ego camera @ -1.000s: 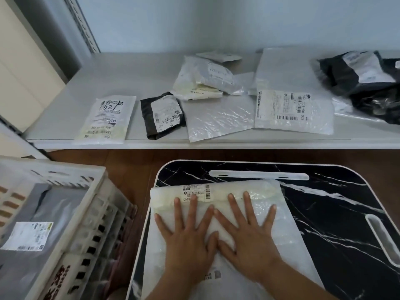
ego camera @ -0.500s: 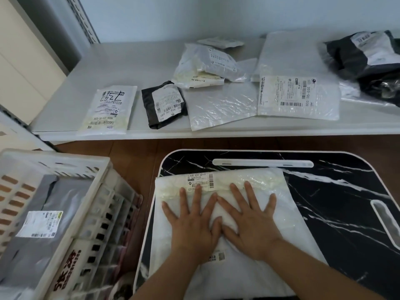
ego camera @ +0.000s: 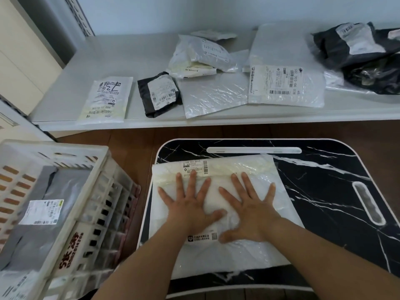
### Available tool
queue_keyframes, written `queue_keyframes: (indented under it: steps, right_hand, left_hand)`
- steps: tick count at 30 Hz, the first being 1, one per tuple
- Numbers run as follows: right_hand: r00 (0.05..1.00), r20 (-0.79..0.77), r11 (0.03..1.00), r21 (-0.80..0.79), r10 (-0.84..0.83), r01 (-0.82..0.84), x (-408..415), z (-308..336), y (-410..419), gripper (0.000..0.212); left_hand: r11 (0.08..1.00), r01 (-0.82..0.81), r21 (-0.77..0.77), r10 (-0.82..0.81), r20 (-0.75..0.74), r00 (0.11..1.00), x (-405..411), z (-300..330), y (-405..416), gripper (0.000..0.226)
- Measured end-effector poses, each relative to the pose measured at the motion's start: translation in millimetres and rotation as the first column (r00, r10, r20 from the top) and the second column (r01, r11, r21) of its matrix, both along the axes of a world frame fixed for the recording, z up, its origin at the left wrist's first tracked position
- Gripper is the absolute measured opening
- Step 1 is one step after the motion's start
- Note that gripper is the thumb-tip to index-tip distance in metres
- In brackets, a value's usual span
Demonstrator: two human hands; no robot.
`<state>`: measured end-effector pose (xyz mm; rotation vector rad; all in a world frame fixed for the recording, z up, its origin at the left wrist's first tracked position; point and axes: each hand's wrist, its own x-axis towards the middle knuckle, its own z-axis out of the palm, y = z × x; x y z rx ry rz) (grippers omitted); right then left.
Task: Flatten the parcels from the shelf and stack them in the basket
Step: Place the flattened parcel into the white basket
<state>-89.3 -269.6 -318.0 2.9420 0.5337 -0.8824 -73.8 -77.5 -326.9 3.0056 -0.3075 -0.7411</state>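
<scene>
White plastic mailer parcel (ego camera: 218, 213): flat on black marble-pattern desk (ego camera: 324, 191), long axis 12-to-6, labelled end at 12.
Left hand (ego camera: 190, 204): spread flat, palm pressing parcel's left half.
Right hand (ego camera: 249, 208): spread flat, pressing right half, thumb toward 9.
Both hands on the parcel; thumbs near, apart.
White slatted plastic basket (ego camera: 71, 154): at 9 o'clock of parcel, just beside desk edge, nearer left hand; grey parcel (ego camera: 43, 213) inside.
Likely next: lift, carry toward 9.
Open desk surface at 3 o'clock.
White shelf (ego camera: 140, 53): at 12, well apart, bearing more parcels.
</scene>
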Motion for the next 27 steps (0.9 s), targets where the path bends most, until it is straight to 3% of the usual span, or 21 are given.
queue_keyframes:
  steps: [3,7,12,16,18,20,24,27]
  right_hand:
    - [0.997,-0.072,1.0,0.012,-0.02,0.021,2,1,1,0.127]
    - [0.996,-0.063,0.986,0.151,-0.066,0.074,6,4,-10,0.126]
    - [0.908,0.093,0.888,0.269,-0.409,0.373,10,12,-33,0.133]
    - [0.663,0.107,0.659,0.304,-0.741,0.688,5,27,-34,0.127]
    - [0.523,-0.028,0.477,0.371,-0.852,0.797,6,30,-38,0.113]
    - [0.441,-0.143,0.351,0.416,-0.886,0.839,8,38,-43,0.088]
    - [0.375,-0.386,0.167,0.475,-0.843,0.864,12,68,-52,0.051]
    - [0.391,-0.518,0.046,0.558,-0.76,0.828,11,98,-50,0.039]
  left_hand:
    - [0.998,0.066,0.014,-0.064,-0.142,0.988,4,6,6,0.126]
    - [0.994,0.097,0.04,-0.088,-0.184,0.979,5,8,8,0.14]
    - [0.995,0.087,0.055,-0.076,-0.179,0.981,4,8,6,0.142]
    - [0.997,0.051,0.051,-0.042,-0.179,0.983,1,13,3,0.141]
    - [0.999,0.006,0.047,0.002,-0.166,0.986,-5,15,1,0.138]
    - [0.998,-0.052,0.033,0.056,-0.154,0.987,-16,19,-3,0.13]
    - [0.995,-0.091,-0.027,0.087,-0.123,0.989,-40,35,-13,0.103]
    - [0.98,-0.078,-0.185,0.039,-0.207,0.977,-52,58,-8,0.118]
